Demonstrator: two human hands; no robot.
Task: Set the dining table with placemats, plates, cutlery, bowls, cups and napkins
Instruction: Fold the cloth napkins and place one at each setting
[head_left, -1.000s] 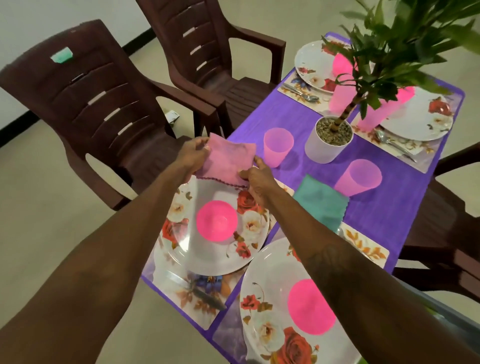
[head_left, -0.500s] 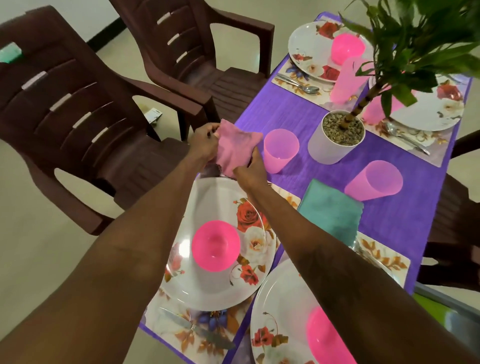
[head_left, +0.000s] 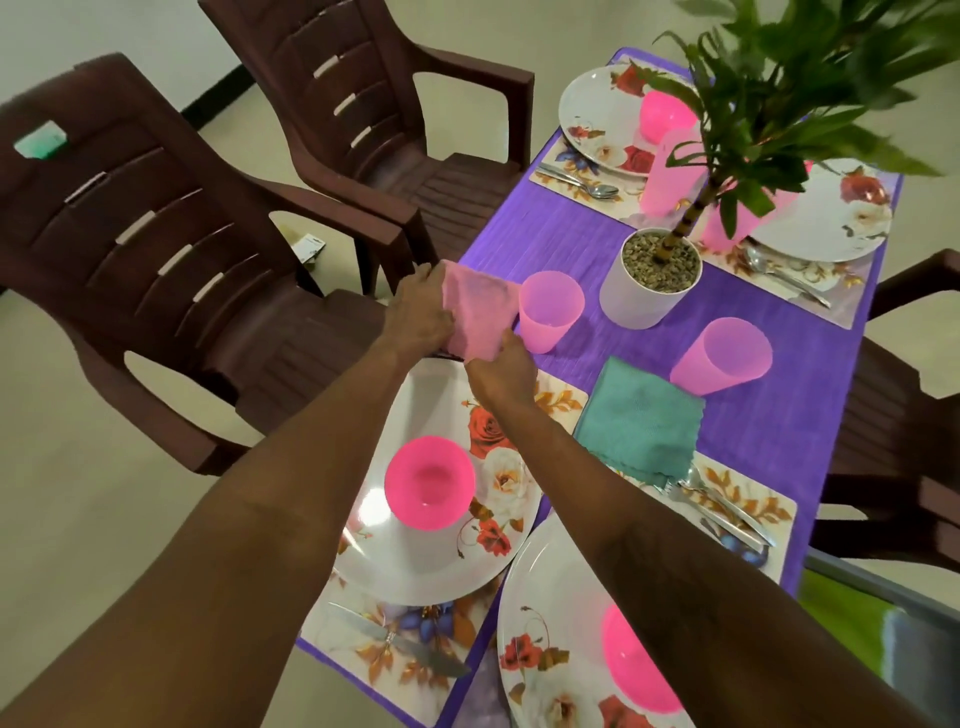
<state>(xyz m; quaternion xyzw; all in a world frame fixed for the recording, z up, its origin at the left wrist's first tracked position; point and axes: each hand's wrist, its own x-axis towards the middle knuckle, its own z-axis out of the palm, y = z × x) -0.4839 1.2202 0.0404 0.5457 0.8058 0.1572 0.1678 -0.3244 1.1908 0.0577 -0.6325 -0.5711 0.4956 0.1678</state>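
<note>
A folded pink napkin (head_left: 477, 312) lies at the table's left edge, just beyond a floral plate (head_left: 415, 551) that carries a pink bowl (head_left: 430, 482). My left hand (head_left: 420, 314) holds the napkin's left side and my right hand (head_left: 501, 366) pinches its near corner. A pink cup (head_left: 549, 309) stands right beside the napkin. A teal napkin (head_left: 641, 421) lies folded on the purple cloth (head_left: 550, 234), with another pink cup (head_left: 724, 356) behind it. The plate sits on a floral placemat (head_left: 358, 649) with a knife (head_left: 400, 642) at its near end.
A white pot with a green plant (head_left: 649, 280) stands mid-table. Two more place settings with plates, cups and cutlery fill the far end. A second near plate (head_left: 550, 649) holds a pink bowl (head_left: 641, 662). Brown plastic chairs (head_left: 156, 249) stand along the left and right sides.
Both hands have carried the pink napkin away from above the plate and set it down at the table edge beside the pink cup. The camera has shifted slightly.
</note>
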